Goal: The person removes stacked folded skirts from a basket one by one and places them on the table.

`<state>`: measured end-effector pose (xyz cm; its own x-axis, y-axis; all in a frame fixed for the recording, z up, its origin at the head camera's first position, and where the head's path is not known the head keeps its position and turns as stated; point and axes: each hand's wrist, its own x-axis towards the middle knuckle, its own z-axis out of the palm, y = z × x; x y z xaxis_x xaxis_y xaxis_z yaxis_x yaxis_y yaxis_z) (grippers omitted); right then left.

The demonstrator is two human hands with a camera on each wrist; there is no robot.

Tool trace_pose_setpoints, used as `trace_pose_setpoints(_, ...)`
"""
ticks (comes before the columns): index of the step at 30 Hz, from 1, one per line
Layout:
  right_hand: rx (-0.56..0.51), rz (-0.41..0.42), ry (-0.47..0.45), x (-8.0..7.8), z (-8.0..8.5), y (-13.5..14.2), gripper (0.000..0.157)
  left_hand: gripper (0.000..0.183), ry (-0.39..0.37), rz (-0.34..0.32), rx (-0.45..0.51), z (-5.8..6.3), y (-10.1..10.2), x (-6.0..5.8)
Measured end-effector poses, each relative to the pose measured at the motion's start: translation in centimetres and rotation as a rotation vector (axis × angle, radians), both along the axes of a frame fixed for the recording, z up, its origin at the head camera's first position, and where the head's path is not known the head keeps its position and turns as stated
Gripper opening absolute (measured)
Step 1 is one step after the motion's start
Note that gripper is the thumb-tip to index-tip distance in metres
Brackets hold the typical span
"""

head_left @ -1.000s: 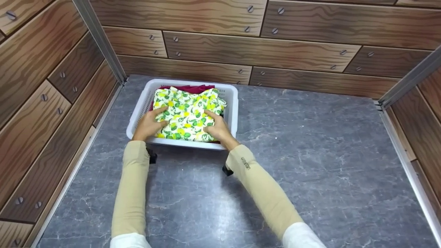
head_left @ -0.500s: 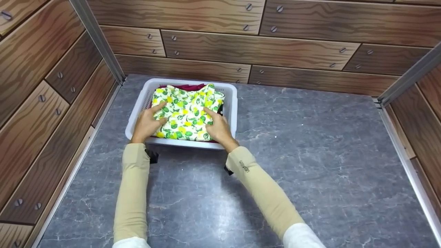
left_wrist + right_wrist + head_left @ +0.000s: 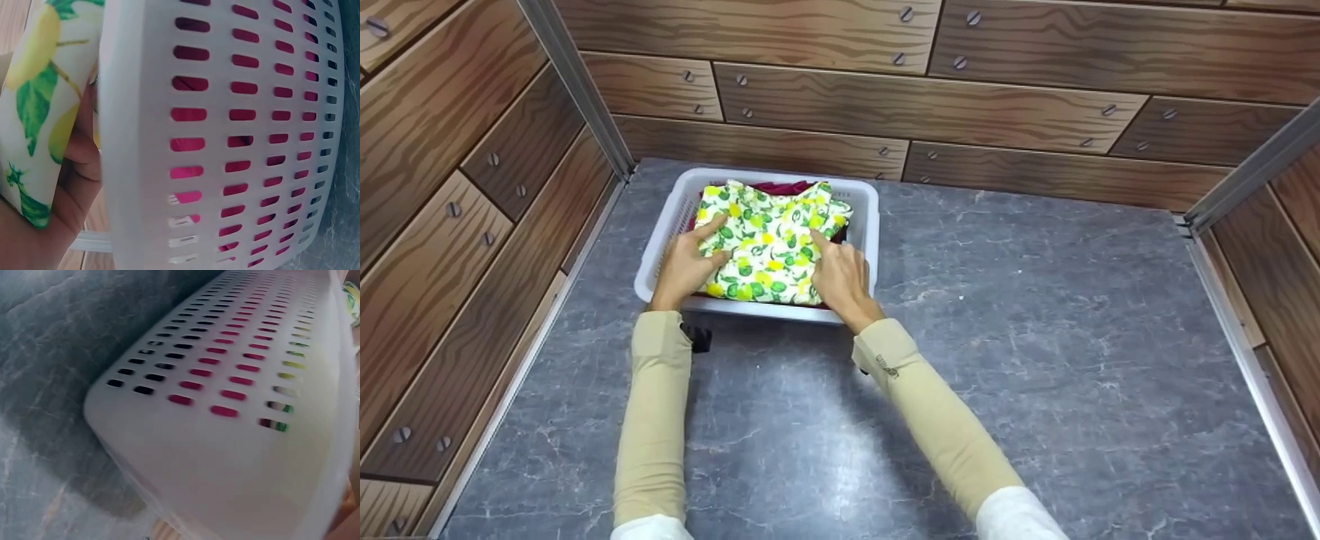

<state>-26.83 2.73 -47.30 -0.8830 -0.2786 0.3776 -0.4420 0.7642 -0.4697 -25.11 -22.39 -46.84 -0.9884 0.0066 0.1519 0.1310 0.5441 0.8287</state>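
A folded lemon-print garment, white with yellow fruit and green leaves, lies on top inside a white plastic basket. My left hand grips its left edge, thumb and a finger over the top in the head view. In the left wrist view, curled fingers show beneath the garment beside the basket wall. At the right edge, my right hand lays its index finger on the cloth, with the other fingers bent down along the side. The right wrist view mostly shows the perforated basket wall.
Crimson cloth shows behind the printed garment and through the basket's slots. The basket stands on a grey marbled surface, near the wood-patterned back wall. A wood-patterned side wall rises at left.
The garment's far edge has risen slightly toward the basket's back rim. My right hand has turned, its fingers now bent more down beside the garment; the left hand keeps nearly the same place.
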Motion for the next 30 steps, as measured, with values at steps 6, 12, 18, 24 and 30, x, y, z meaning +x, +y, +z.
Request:
trace_pose_setpoints(6, -0.174, 0.004, -0.141, -0.6, 2.1, 0.8, 0.058, 0.062, 0.017, -0.006, 0.02, 0.8, 0.6, -0.1)
trace_pose_setpoints(12, -0.5, 0.069, -0.416, -1.8, 3.2, 2.7, 0.066, 0.062, 0.04, 0.001, 0.042, 1.6, 1.3, -0.2)
trace_pose_setpoints(18, -0.716, 0.214, -0.524, -2.3, 3.6, 5.2, 0.072, 0.061, 0.075, 0.01, 0.086, 2.0, 2.7, -0.5)
trace_pose_setpoints(24, -0.773, 0.237, -0.513, -2.4, 3.7, 7.6, 0.075, 0.06, 0.136, -0.004, 0.118, 2.2, 4.7, -1.0)
trace_pose_setpoints(30, -0.739, 0.261, -0.448, -2.8, 3.7, 10.3, 0.075, 0.063, 0.115, -0.077, 0.159, 2.5, 6.8, -1.3)
